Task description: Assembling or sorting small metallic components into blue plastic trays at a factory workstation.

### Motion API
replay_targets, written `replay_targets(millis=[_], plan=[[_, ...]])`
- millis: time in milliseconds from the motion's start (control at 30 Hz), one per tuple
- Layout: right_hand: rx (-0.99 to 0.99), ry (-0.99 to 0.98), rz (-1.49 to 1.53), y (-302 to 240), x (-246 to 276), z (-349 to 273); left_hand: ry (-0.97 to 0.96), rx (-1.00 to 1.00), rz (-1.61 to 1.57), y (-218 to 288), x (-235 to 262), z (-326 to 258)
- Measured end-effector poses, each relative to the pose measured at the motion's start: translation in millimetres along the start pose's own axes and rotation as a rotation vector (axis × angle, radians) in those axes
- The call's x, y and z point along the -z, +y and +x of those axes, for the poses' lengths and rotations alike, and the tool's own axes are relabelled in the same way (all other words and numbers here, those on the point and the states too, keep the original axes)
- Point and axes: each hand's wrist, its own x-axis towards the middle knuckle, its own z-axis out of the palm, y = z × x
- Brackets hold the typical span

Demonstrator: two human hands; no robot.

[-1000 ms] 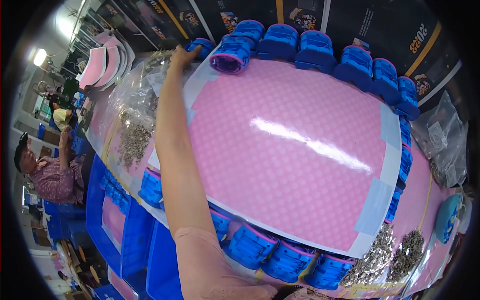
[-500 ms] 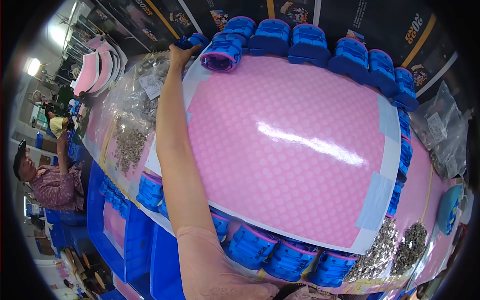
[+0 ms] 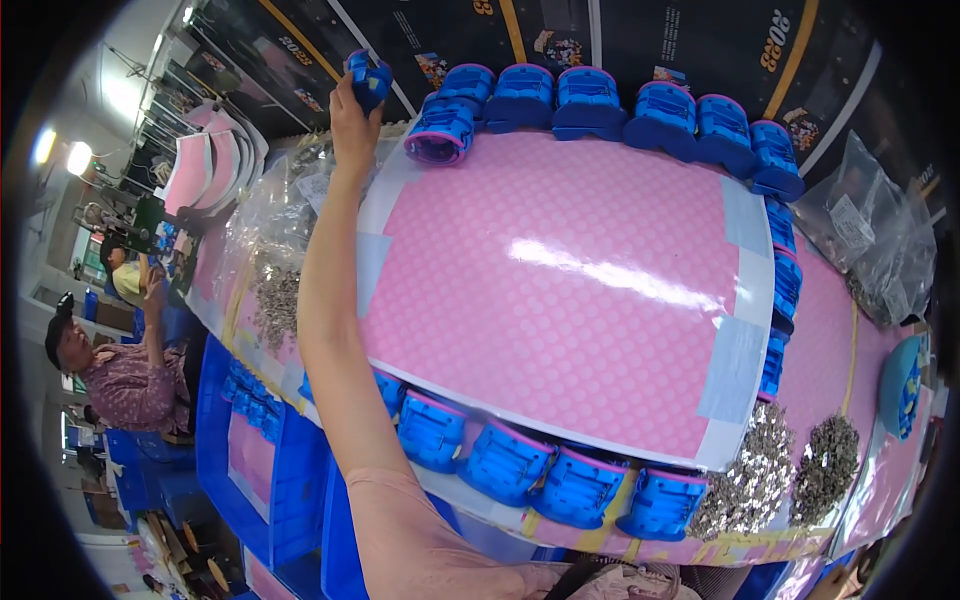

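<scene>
My left hand (image 3: 354, 128) is at the far left, its arm stretched across the left side of a pink panel (image 3: 560, 280) with a dotted surface. The fingers and thumb are closed around a small blue plastic part (image 3: 368, 84), held up beyond the panel's far left corner. Just to its right, a blue rounded plastic piece with a pink rim (image 3: 438, 135) lies with its hollow end facing me. Several similar blue pieces (image 3: 588, 92) line the far edge, and others (image 3: 500, 462) line the near edge. My right hand is out of view.
Blue bins (image 3: 285, 500) stand at the left. Small metal parts lie in heaps (image 3: 745, 480) at the near right and beside a clear bag (image 3: 270, 215) on the left. Another clear bag (image 3: 865, 225) and a turquoise basin (image 3: 900, 385) are at the right. Two people sit farther left.
My left hand has raised the blue part away from the far left end of the row. The whole view has also shifted slightly.
</scene>
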Motion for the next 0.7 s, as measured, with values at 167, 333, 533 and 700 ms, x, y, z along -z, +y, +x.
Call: replay_targets(millis=[167, 333, 533, 700], plan=[[0.100, 0.227, 0.145, -159, 61, 9, 0.085, -0.339, -0.005, 86, 63, 8], [0.360, 0.031, 0.297, -180, 44, 21, -0.057, -0.679, 0.088, 198, 142, -18], [0.454, 0.033, 0.666, -256, 48, -13, -0.325, -0.773, 0.074, 270, 170, -95], [0.406, -0.078, 0.707, -261, 42, -35, -0.441, -0.709, 0.076, 288, 184, -121]])
